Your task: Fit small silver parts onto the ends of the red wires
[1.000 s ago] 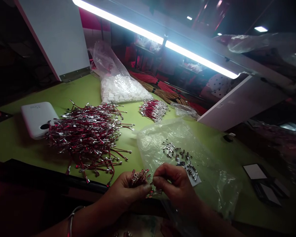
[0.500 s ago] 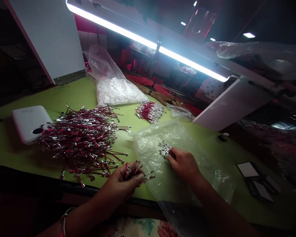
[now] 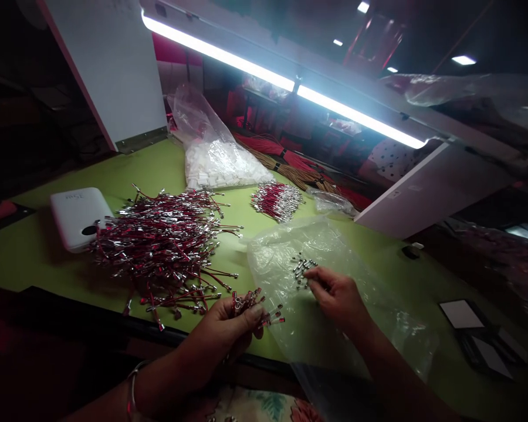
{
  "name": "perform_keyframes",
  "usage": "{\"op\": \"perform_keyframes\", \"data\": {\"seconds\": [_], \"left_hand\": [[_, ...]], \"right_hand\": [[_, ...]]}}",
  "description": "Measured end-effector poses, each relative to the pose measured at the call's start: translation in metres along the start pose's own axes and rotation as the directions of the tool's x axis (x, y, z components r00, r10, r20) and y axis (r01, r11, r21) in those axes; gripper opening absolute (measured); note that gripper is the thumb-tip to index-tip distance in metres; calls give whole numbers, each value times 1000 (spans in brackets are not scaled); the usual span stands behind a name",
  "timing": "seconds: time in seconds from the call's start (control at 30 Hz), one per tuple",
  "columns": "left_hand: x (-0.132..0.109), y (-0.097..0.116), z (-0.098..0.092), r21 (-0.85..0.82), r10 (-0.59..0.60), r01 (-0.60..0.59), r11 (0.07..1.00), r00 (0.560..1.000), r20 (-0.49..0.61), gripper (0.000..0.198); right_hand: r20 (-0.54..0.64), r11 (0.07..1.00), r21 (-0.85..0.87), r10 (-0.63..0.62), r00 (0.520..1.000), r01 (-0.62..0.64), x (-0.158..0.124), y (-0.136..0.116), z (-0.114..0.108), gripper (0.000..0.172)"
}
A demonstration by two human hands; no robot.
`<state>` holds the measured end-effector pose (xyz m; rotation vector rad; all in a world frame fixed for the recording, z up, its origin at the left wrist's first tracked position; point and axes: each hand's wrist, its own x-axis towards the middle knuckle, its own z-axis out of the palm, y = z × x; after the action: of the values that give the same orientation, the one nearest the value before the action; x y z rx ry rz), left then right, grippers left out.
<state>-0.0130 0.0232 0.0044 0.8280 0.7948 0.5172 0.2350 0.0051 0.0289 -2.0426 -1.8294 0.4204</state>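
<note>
My left hand [image 3: 233,331] is closed around a bundle of short red wires [image 3: 246,302] with shiny metal ends; several ends stick out past the thumb. My right hand [image 3: 338,296] has thumb and forefinger pinched at the edge of a small cluster of shiny cylindrical pieces [image 3: 303,268], which lie loose on a clear plastic bag [image 3: 286,240]. Whatever those fingertips hold is too small to make out. Left of my hands spreads a big tangled heap of red wires with metal terminals [image 3: 162,234]. A neater, smaller stack of such wires [image 3: 277,201] lies behind the bag.
A white power bank [image 3: 79,214] touches the heap's left side. At the back stand a bag of white plastic parts [image 3: 224,164] and tied brown wire bundles [image 3: 290,171]. A lit tube lamp [image 3: 220,50] hangs low overhead. Dark flat cases [image 3: 466,322] lie at right.
The whole view has shifted, so things appear further right. At the cluster, the small pieces look more spread out beside my right fingertips. My left hand keeps its wire bundle.
</note>
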Motion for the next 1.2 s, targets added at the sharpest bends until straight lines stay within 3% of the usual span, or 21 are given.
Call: {"op": "perform_keyframes", "data": {"seconds": [0.07, 0.13, 0.17, 0.23, 0.33, 0.47, 0.6, 0.87, 1.1, 1.2], "left_hand": [[-1, 0, 0, 29, -18, 17, 999, 999, 44, 42], [-3, 1, 0, 49, -39, 34, 998, 996, 85, 43], [-3, 1, 0, 59, -47, 42, 997, 994, 97, 44], [-5, 3, 1, 70, -52, 45, 997, 993, 104, 44], [-8, 5, 3, 71, -33, 27, 997, 996, 85, 44], [-9, 3, 4, 67, 16, -24, 997, 993, 120, 41], [-10, 1, 5, 97, 42, -64, 993, 976, 213, 39], [-13, 1, 5, 221, 49, -99, 970, 974, 221, 43], [-12, 2, 5, 259, 52, -123, 958, 962, 268, 46], [-7, 4, 5, 168, 140, -163, 972, 980, 144, 36]], "right_hand": [[104, 906, 422, -12, 995, -33, -6, -14, 3, 17], [211, 685, 719, -53, 976, -118, -11, -30, 7, 16], [241, 613, 776, -74, 968, -147, -12, -38, 9, 15], [257, 562, 812, -101, 961, -158, -14, -48, 10, 13], [210, 648, 758, -131, 969, -76, -16, -53, 8, 9], [75, 823, 540, -257, 964, 177, -22, -54, -1, 8], [56, 848, 402, -398, 916, 344, -26, -58, -10, 14], [115, 830, 409, -459, 881, 379, -30, -58, -11, 17], [83, 829, 462, -395, 915, 316, -40, -59, -2, 16], [99, 842, 476, -340, 935, 256, -37, -47, -2, 7]]}}
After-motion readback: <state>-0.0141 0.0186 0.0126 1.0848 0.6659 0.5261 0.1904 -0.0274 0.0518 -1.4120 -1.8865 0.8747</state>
